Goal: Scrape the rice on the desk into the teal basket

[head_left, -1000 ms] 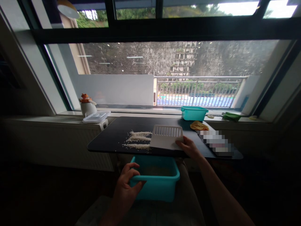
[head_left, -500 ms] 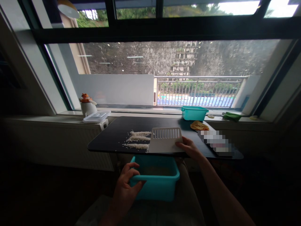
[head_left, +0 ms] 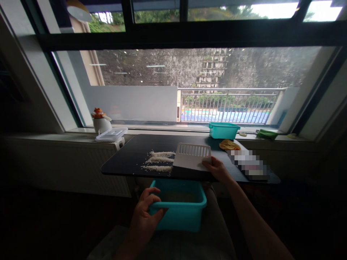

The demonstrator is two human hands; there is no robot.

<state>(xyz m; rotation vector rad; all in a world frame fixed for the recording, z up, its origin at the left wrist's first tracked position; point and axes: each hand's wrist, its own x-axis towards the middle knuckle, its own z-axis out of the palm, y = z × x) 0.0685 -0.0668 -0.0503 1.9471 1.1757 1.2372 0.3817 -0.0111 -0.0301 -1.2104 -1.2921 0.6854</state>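
My right hand (head_left: 218,169) grips the right edge of a white, flat plastic scraper (head_left: 191,161) with a row of slots along its far side. The scraper is over the black table (head_left: 121,157), its left edge at the ends of several rows of white, rice-like grains (head_left: 159,159). Below the table's near edge, a teal plastic basin (head_left: 179,218) rests on my lap. My left hand (head_left: 146,209) is closed on the basin's left rim, thumb outside and fingers over the edge. The basin's floor is dim, and I cannot make out its contents.
Another teal basin (head_left: 224,130) stands at the table's far right. In front of it lie a yellowish cloth (head_left: 230,144) and a blurred-out item (head_left: 251,164). A clear plastic lid (head_left: 112,134) and a white pot-like figure (head_left: 101,124) are at the left by the window.
My right hand has shifted the scraper slightly away from me, off the table's near edge, and it now looks a little tilted. The grains and my left hand look the same.
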